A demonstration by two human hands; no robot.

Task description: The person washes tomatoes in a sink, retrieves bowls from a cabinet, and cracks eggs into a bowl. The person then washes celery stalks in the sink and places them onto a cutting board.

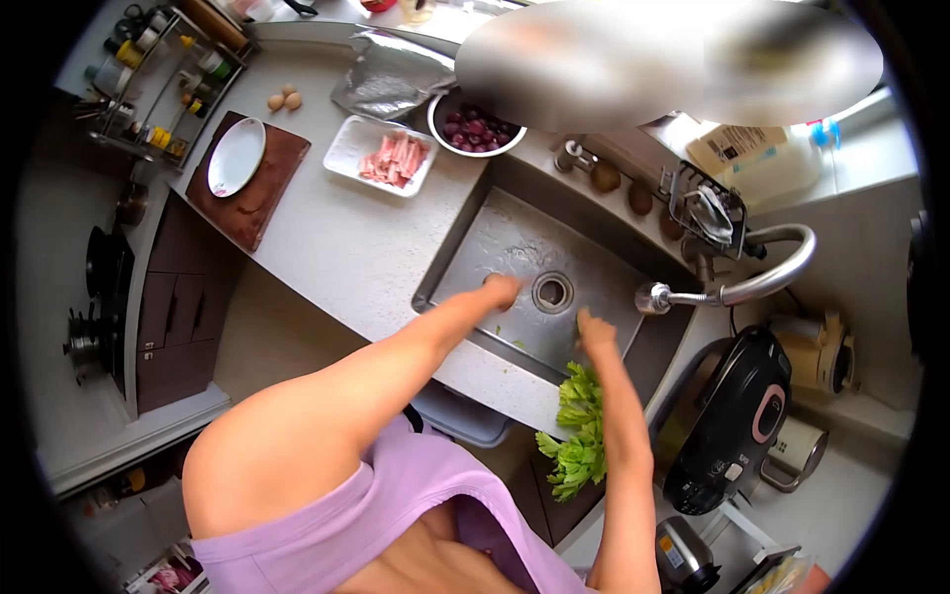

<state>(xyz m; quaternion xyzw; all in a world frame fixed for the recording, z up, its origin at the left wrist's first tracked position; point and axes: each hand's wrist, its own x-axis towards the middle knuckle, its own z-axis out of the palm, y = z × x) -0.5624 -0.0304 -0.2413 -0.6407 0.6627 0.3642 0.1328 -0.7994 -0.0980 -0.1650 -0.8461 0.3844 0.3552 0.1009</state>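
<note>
My left hand (503, 290) is over the steel sink (475, 233), to the left of the drain (552, 292). Its fingers are small and blurred, so what they hold, if anything, does not show. At the sink's near right side, my right hand (596, 332) is closed around the stalk end of a bunch of leafy celery (579, 431). The leaves hang over the front edge of the counter, beside my right forearm. Small green scraps and water lie on the sink floor.
A curved faucet (792, 262) reaches over the sink from the right. On the counter are a bowl of dark red fruit (477, 124), a tray of sliced meat (381, 156), eggs (285, 99), and a plate (237, 158) on a brown board (262, 198). A black appliance (732, 416) stands at right.
</note>
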